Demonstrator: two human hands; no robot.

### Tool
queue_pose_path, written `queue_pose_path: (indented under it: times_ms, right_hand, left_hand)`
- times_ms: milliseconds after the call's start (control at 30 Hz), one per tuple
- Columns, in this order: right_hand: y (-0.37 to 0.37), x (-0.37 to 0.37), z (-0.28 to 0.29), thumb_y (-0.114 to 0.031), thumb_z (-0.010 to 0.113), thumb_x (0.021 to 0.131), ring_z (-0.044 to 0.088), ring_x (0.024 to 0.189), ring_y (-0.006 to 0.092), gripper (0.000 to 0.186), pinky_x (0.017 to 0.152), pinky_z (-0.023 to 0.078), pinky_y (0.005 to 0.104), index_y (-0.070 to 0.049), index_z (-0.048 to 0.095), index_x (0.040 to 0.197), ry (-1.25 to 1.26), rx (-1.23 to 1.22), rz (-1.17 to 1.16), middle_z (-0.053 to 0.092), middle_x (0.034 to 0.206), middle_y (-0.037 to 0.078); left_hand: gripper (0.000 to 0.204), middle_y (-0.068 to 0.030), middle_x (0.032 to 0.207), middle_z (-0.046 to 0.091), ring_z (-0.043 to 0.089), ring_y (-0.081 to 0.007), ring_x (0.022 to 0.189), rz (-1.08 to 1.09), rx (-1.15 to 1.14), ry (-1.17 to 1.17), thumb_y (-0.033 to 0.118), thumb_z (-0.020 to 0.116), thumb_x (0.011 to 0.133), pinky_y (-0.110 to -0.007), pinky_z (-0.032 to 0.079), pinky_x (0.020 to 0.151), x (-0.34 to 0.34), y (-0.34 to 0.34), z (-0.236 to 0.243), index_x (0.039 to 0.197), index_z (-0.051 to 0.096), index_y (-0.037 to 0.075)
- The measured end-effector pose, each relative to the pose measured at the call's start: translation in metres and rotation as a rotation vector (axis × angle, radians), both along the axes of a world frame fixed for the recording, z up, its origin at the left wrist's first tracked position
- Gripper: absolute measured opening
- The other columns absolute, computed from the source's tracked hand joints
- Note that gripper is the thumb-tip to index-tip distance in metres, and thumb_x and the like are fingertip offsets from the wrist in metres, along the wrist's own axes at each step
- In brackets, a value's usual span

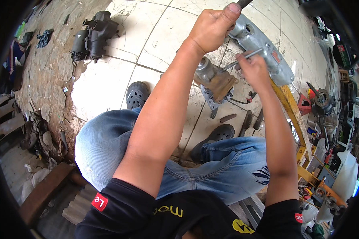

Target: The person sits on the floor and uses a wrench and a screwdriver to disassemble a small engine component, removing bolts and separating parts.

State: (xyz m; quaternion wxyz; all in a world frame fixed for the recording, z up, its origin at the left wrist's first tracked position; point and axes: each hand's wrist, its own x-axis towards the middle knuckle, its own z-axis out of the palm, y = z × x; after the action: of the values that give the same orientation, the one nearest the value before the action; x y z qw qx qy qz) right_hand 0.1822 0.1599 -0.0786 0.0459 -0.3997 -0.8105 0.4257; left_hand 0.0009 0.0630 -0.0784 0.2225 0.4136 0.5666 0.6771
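My left hand [214, 27] is raised at the top of the view, closed round a dark handle [245, 3]. The far end of that tool lies outside the picture, so its kind is hidden. In my right hand [253, 68] is a thin metal rod [230, 64], like a punch or chisel, held at a slant. Its lower end points at a dirty brown and grey metal part [222, 84] on the tiles; whether it touches cannot be told. Beyond both hands lies a long silver-grey metal cover [269, 53].
A dark metal housing [99, 34] stands far left on the tiled floor [151, 30]. Near my right shoe [221, 132] lie a brush [246, 122] and a brown strip [228, 118]. A yellow metal frame [293, 109] and cluttered tools border the right.
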Motion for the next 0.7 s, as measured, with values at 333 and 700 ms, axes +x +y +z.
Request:
queue_pose_path:
  times_ms: [333, 700]
  right_hand:
    - [0.003, -0.001, 0.003, -0.030, 0.063, 0.092, 0.057, 0.053, 0.0180, 0.030, 0.053, 0.045, 0.0355, -0.001, 0.069, 0.091, 0.041, 0.277, -0.102, 0.065, 0.067, 0.009]
    - [0.002, 0.005, -0.001, -0.023, 0.063, 0.093, 0.063, 0.061, 0.0218, 0.025, 0.061, 0.048, 0.0327, 0.001, 0.066, 0.089, 0.143, 0.291, -0.099, 0.068, 0.071, 0.014]
  left_hand:
    - [0.076, 0.0018, 0.055, 0.046, 0.041, -0.0092, 0.056, -0.054, 0.104, -0.156, 0.075, 0.052, 0.087, -0.028, 0.038, 0.051, 0.014, -0.002, 0.007, 0.057, 0.055, 0.005]
    - [0.079, 0.0013, 0.052, 0.044, 0.041, -0.0108, 0.055, 0.011, 0.055, -0.127, 0.076, 0.051, 0.087, -0.030, 0.039, 0.051, 0.019, -0.005, 0.011, 0.059, 0.057, 0.002]
